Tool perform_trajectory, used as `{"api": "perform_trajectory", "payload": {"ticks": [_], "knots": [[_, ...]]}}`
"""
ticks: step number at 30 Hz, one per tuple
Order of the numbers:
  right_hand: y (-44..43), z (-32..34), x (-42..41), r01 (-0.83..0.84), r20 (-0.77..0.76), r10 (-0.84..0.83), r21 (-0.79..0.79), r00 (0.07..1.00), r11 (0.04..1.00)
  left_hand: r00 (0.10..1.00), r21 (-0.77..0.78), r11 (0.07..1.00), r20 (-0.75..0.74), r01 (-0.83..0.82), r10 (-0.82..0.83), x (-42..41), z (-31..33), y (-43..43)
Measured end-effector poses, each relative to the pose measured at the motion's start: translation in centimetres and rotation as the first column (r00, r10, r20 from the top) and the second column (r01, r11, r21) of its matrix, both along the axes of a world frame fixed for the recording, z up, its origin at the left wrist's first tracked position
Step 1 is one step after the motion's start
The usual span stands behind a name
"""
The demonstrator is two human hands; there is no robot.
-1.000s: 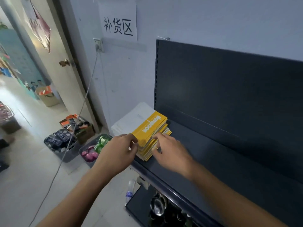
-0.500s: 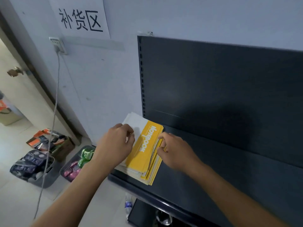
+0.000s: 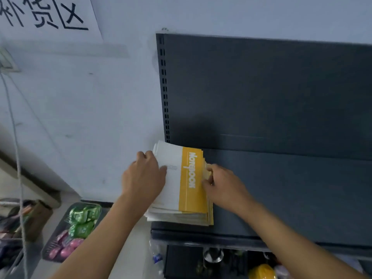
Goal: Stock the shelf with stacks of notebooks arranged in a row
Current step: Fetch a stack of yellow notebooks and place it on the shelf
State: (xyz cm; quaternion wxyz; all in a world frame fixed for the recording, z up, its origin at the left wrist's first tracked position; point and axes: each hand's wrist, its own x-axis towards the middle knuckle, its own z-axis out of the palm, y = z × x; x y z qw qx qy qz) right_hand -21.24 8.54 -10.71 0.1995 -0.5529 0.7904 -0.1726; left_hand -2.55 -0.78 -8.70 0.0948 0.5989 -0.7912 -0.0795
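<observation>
The stack of notebooks (image 3: 174, 190) sits at the left end of the dark shelf (image 3: 281, 198), poking over its left edge. The left hand (image 3: 144, 178) grips one side and the right hand (image 3: 223, 186) pinches the other, probably to make it neat.

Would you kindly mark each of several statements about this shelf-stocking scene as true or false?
1. The stack of notebooks lies at the left end of the shelf. True.
2. The left hand and the right hand each hold one side of the stack. True.
3. The top notebook has a red and black cover. False: it is white and yellow.
4. A second stack stands on the shelf to its right. False: only one stack shows there.
5. The basket on the floor holds green and pink packets. True.
</observation>
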Motion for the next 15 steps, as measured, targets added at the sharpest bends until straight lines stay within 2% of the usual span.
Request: {"api": "perform_trajectory", "payload": {"ticks": [4, 9, 15], "knots": [[0.4, -0.6, 1.4, 0.037, -0.013, -0.036, 0.03, 0.999, 0.999, 0.999, 0.025, 0.999, -0.025, 0.037, -0.036, 0.4, -0.2, -0.1], [-0.2, -1.0, 2.0, 0.055, -0.012, -0.054, 0.051, 0.998, 0.997, 0.992, 0.129, 0.99, -0.118, 0.049, -0.034, 0.6, -0.5, -1.2], [0.1, -1.7, 2.9, 0.024, -0.095, -0.026, -0.012, 0.995, 1.0, 0.993, 0.219, 0.974, -0.117, 0.058, -0.033, 1.0, -0.5, -1.6]]}}
